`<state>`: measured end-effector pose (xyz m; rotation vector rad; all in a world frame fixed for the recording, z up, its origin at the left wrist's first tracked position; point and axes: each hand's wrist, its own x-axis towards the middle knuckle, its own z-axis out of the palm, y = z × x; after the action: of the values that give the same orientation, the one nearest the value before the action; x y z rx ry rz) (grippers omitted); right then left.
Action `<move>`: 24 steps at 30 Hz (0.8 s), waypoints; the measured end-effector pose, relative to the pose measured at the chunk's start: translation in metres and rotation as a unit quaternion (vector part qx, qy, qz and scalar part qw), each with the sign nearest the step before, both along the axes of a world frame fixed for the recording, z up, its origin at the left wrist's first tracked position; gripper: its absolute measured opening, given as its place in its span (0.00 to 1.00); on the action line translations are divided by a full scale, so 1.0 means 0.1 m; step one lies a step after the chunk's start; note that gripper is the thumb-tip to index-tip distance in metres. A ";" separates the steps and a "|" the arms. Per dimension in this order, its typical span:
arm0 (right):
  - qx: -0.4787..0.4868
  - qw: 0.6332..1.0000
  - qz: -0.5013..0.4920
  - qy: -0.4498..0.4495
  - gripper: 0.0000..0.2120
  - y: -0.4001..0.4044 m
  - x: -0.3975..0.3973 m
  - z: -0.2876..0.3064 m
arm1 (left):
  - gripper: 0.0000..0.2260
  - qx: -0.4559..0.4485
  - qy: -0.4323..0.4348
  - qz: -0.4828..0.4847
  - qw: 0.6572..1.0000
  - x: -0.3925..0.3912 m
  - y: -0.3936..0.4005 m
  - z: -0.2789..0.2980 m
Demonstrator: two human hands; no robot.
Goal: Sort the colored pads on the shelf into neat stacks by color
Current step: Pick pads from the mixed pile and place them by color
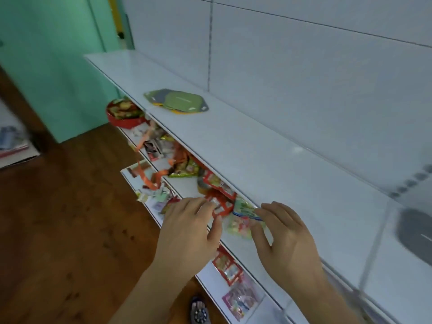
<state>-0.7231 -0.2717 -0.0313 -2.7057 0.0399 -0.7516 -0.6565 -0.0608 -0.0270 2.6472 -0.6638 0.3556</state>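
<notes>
At lower centre, your left hand point(187, 230) and right hand point(284, 232) hover released, well apart from the pads point(176, 101) on the shelf point(268, 160).

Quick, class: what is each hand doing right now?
Left hand: open, fingers relaxed, holding nothing.
Right hand: open, fingers spread, holding nothing.

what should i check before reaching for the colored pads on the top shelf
1. Left hand free: ok, fingers relaxed over the lower shelf packets, holding nothing.
2. Right hand free: ok, fingers loose at the top shelf edge; whether they touch the green packet cannot tell.
3. Pile of pads sorted: not ok, green, grey and yellow pads overlap in one heap.
4. Grey pad at far right joined to a stack: not ok, it lies alone.
5. Bare shelf between them for stacks: ok.
</notes>
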 end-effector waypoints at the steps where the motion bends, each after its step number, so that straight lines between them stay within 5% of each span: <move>1: 0.004 1.000 0.011 -0.005 0.19 0.08 0.22 -0.02 | 0.17 0.001 0.000 0.016 1.000 0.18 0.08 -0.02; 15: 0.013 0.998 0.052 0.014 0.20 0.95 2.66 -0.08 | 0.19 0.014 0.007 0.081 0.997 2.38 0.90 0.14; 24: -0.011 0.998 -0.046 0.045 0.19 1.55 3.74 -0.16 | 0.17 -0.005 0.043 -0.023 0.999 3.86 1.43 0.05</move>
<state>-0.3495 -0.1168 -0.0476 -2.7728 0.1790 -0.6580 -0.2702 0.0827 -0.0221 2.6165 -0.6931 0.2293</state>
